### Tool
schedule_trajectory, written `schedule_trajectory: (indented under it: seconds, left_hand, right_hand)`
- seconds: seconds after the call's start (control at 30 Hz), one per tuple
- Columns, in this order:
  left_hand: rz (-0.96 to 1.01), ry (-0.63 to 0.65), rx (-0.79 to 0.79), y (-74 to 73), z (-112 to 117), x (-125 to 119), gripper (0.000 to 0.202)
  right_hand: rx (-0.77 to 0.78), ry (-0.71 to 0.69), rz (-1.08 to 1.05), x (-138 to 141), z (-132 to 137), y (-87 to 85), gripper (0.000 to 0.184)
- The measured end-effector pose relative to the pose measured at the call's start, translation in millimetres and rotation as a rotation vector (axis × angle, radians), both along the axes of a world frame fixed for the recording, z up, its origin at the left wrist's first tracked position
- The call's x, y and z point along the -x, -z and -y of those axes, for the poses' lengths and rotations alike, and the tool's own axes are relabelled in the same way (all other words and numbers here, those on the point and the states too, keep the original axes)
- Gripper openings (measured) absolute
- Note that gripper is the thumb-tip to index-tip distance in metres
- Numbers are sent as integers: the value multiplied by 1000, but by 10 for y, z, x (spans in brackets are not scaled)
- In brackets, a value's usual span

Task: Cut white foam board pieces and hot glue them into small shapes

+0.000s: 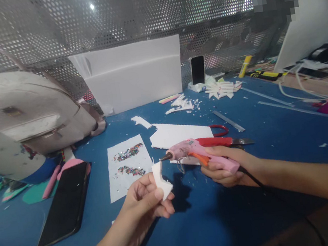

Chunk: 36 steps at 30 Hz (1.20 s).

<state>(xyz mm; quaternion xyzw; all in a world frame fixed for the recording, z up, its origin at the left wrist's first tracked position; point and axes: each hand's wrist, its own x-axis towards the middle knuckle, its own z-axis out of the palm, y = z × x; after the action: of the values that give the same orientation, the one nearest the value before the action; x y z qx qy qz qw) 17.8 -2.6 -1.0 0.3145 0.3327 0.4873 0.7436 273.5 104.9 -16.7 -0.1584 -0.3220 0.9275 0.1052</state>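
My left hand (pixel 150 199) pinches a small white cut-out piece (pixel 161 182), perhaps foam board, with pointed corners. My right hand (pixel 230 166) is wrapped round a pink hot glue gun (pixel 190 150) with an orange trigger; a black cord trails from its handle. The gun's nozzle points left at the top edge of the white piece, and I cannot tell whether they touch. Behind my left hand lies a white paper (pixel 114 157) bearing two patches of multicoloured glitter (pixel 128 152). Red-handled scissors (pixel 220 140) lie behind the gun, beside a larger white sheet (pixel 180 133).
A black phone (pixel 63 207) lies at left, near a pale backpack (pixel 28 104). White scraps (pixel 181 103), glue sticks (pixel 228 120) and a pile of white pointed cut-outs (pixel 222 88) lie farther back. A white panel (pixel 136 76) and an upright phone (pixel 198 70) stand by the mesh partition.
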Motion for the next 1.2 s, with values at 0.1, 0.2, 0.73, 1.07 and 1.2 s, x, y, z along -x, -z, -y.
schedule_trajectory:
  seconds: [0.1, 0.2, 0.73, 1.07, 1.2]
  left_hand:
    - [-3, 3, 12, 3, -6, 3, 8]
    - [-7, 0, -6, 21, -8, 4, 7]
    - [1, 11, -26, 28, -12, 13, 6]
    - [-26, -4, -25, 9, -18, -10, 12]
    - [-42, -16, -33, -5, -20, -7, 15]
  right_hand:
    - [-16, 1, -13, -1, 4, -10, 46]
    - [-9, 4, -5, 16, 14, -48, 46]
    - [37, 0, -12, -6, 22, -19, 47]
    - [96, -70, -1, 13, 30, -58, 48]
    - [122, -57, -11, 10, 28, -99, 47]
